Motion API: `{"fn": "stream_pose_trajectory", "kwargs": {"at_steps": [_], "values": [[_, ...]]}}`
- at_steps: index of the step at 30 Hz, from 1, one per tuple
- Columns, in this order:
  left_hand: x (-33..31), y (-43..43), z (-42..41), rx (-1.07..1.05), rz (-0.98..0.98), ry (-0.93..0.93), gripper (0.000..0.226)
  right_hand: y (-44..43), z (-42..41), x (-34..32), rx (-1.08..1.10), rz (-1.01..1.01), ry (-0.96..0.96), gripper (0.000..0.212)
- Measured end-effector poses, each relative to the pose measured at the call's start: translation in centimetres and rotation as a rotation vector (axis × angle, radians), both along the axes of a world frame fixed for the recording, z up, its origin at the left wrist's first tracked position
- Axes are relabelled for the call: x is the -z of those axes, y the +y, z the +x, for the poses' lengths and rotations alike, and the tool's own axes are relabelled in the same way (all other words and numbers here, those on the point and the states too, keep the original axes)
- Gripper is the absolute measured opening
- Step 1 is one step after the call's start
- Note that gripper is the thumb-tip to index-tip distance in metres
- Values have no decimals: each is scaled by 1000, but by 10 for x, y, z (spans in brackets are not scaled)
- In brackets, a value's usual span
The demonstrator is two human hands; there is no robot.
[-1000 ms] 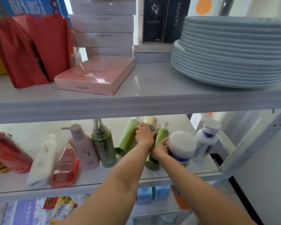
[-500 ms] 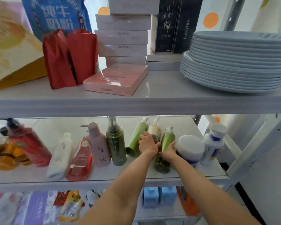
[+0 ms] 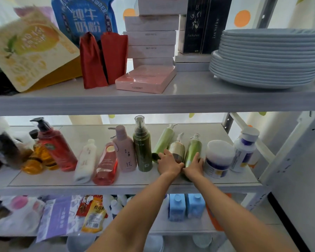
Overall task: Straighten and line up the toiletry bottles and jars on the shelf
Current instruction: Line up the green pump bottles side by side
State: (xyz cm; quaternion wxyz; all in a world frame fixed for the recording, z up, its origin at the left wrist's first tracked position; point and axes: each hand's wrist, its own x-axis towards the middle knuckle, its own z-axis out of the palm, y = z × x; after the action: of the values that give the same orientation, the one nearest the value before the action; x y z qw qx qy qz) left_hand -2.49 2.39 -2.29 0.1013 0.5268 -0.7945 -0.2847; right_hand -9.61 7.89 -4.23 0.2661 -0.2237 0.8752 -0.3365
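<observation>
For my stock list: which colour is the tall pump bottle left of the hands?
Dark green bottle, clear cap; head view.

A white metal shelving rack (image 3: 153,104) with glossy boards stands before a pale curtain dotted with orange circles (image 3: 242,18); daylight glows through from behind.

Blurred clutter (image 3: 2,150) at left edge

Middle shelf (image 3: 116,180), left to right: red pump bottle (image 3: 57,148) tilted, white bottle (image 3: 85,160) and pink-red bottle (image 3: 106,163) leaning, mauve pump bottle (image 3: 125,150), dark green bottle (image 3: 142,144) upright, three green/gold bottles (image 3: 176,148) leaning, white jar (image 3: 219,158), white pill bottle (image 3: 244,151).
</observation>
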Motion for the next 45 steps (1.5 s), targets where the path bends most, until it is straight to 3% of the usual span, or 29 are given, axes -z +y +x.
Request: {"fn": "stream_pose_trajectory", "kwargs": {"at_steps": [6, 10, 13, 16, 19, 24, 26, 28, 35, 37, 41, 45], "values": [[2, 4, 16, -57, 136, 49, 90, 11, 11, 4, -11, -26, 8, 111], [2, 3, 15, -139, 298, 56, 95, 18, 11, 14, 34, -113, -93, 119], [6, 2, 12, -163, 362, 77, 98, 25, 7, 18, 73, -261, -228, 109], [12, 2, 11, -196, 374, 137, 86, 28, 4, 15, 137, -368, -328, 90], [19, 6, 16, -204, 310, 155, 78, 27, 7, 12, 179, -367, -203, 68], [20, 24, 36, -246, 184, 321, 64, 27, 17, -11, 214, -362, 218, 47], [15, 28, 35, -303, 210, 403, 62, 24, 19, -23, 158, -354, 271, 43], [11, 31, 29, -323, 223, 478, 59, 19, 20, -33, 90, -361, 183, 48], [-1, 51, 5, -208, 244, 609, 51, 10, -8, -58, 119, -336, -344, 90], [-1, 55, 0, -164, 255, 634, 47, 8, -15, -63, 158, -277, -337, 96], [1, 53, 0, 89, 296, 684, 55, 9, -24, -68, 243, -266, -257, 83], [15, 46, 5, 256, 82, 350, 87, 17, -28, -71, 190, -257, -102, 77]]}}
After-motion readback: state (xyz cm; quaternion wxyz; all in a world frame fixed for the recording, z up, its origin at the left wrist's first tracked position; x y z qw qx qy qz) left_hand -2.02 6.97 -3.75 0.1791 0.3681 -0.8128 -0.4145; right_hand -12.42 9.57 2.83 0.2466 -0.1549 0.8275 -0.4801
